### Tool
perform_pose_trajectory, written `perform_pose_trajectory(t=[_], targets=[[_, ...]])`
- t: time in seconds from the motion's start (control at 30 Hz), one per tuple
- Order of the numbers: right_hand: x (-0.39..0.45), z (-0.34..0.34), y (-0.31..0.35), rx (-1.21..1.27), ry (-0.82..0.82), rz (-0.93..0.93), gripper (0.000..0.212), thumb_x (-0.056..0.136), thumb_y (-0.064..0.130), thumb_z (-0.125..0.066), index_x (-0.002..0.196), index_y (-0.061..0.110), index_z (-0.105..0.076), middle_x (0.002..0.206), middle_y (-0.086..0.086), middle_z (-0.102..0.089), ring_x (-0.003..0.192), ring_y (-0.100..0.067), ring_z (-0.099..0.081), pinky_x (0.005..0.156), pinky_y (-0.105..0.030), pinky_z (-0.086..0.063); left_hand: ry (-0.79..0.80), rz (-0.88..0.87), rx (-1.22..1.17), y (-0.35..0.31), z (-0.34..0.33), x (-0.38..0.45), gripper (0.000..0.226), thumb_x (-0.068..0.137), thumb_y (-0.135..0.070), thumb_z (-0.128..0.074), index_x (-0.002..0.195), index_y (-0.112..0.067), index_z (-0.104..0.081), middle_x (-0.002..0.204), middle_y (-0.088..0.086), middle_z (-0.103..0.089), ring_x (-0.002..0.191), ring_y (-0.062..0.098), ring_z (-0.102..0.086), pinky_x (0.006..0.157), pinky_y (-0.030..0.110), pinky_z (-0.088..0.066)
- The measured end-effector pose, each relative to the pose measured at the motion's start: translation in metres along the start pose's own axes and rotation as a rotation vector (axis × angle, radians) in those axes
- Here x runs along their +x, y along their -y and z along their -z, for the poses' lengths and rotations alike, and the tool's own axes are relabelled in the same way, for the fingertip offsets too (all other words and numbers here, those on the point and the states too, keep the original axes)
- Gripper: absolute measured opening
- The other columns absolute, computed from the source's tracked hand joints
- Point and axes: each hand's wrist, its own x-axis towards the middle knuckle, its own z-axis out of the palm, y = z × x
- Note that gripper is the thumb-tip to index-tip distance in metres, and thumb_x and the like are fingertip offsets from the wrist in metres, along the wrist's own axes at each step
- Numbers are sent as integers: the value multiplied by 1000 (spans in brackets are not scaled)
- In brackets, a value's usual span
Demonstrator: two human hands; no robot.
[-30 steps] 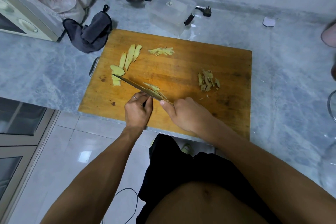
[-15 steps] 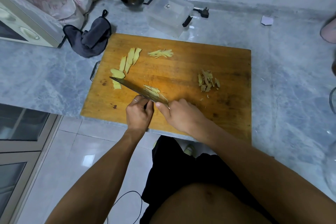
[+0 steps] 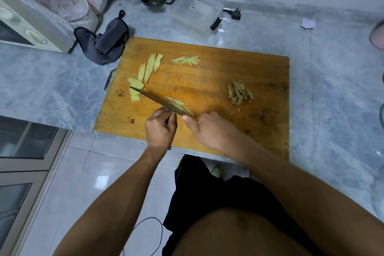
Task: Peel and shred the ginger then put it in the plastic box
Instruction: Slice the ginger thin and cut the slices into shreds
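The step in hand is judged to be shredding: sliced ginger is being cut into fine strips on the cutting board (image 3: 207,81), which lies on the counter (image 3: 52,81).

Procedure for a clean cut: keep the knife (image 3: 153,98) tip low on the board and advance the blade in narrow, even steps across the ginger stack (image 3: 176,104). Keep the guiding fingertips tucked back from the edge. Hold the slices flat and overlapped so they do not slide.

Fingers: the left hand (image 3: 160,129) has its fingers curled tight round the knife handle. The right hand (image 3: 207,129) lies just beside the blade, its fingers bent down on the near end of the stack; the thumb (image 3: 187,119) points toward the blade.

Remaining stock: uncut ginger slices (image 3: 148,68) lie at the board's left; finished shreds (image 3: 185,60) lie near the far edge; the peel pile (image 3: 239,92) lies at the right. The plastic box (image 3: 195,16) stands on the counter beyond the board, apparently holding no ginger.
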Motion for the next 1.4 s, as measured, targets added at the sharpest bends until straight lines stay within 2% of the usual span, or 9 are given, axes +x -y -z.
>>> perform_pose_trajectory(t=[0.1, 0.23, 0.33, 0.43, 0.67, 0.87, 1.0, 1.2, 1.4], targets=[[2, -5, 1, 4, -15, 0, 63, 102, 61, -21, 81, 12, -55, 85, -12, -46, 92, -39, -58, 72, -38, -45, 0, -5, 0, 1, 0, 0, 13, 81, -6, -63, 79, -1, -74, 82, 17, -70, 69, 28, -61, 62, 16, -29], [0, -7, -2, 19, -39, 18, 68, 102, 61, -22, 92, 10, -65, 101, -23, -60, 98, -42, -59, 76, -40, -46, -5, 1, -15, 2, 1, -1, 18, 83, -10, -59, 79, 0, -74, 81, 17, -69, 70, 23, -58, 62, 16, -30], [-1, -6, -5, 7, -54, 29, 64, 101, 62, -21, 72, 14, -52, 94, -19, -60, 92, -40, -60, 70, -36, -42, -14, -26, -14, 3, 1, 0, 27, 87, -17, -54, 79, -1, -74, 81, 17, -69, 72, 26, -61, 64, 16, -32], [-5, -5, -8, 2, -51, 56, 63, 102, 61, -22, 62, 18, -43, 77, -11, -50, 78, -35, -54, 65, -34, -36, -27, -35, 0, 0, 2, 1, 19, 83, -9, -58, 74, 0, -72, 76, 18, -67, 70, 23, -55, 62, 16, -27], [-2, -1, -5, -2, -28, 60, 63, 101, 62, -21, 63, 17, -43, 71, -7, -43, 78, -33, -53, 64, -34, -36, -26, -41, -6, -1, 2, 1, 27, 84, -16, -54, 76, 1, -73, 76, 18, -68, 66, 30, -60, 60, 19, -30], [3, -3, 0, -19, -22, 38, 63, 101, 63, -20, 67, 17, -45, 78, -8, -43, 86, -37, -56, 67, -35, -39, -13, -20, 22, -3, 2, 0, 8, 77, 0, -65, 73, 2, -71, 74, 18, -67, 62, 31, -59, 59, 16, -24], [3, -5, -1, -8, -38, 47, 63, 101, 62, -22, 65, 16, -43, 76, -10, -47, 88, -40, -60, 66, -34, -39, -39, -10, 67, 0, -1, -4, 25, 84, -17, -54, 73, -3, -71, 80, 15, -69, 65, 32, -62, 57, 21, -26], [-1, -3, 4, 18, -50, 52, 56, 103, 59, -23, 74, 18, -47, 93, -20, -57, 94, -41, -60, 72, -38, -44, -58, -49, 86, 1, 0, -1, 22, 83, -18, -55, 76, -5, -72, 82, 11, -71, 81, 31, -64, 61, 28, -42], [8, -11, 9, -30, -35, 12, 70, 102, 61, -23, 101, 6, -66, 101, -21, -60, 101, -42, -60, 72, -36, -38, -31, -17, 75, -1, 0, -3, 28, 83, -22, -51, 74, -3, -70, 76, 15, -67, 70, 34, -60, 61, 30, -41]])
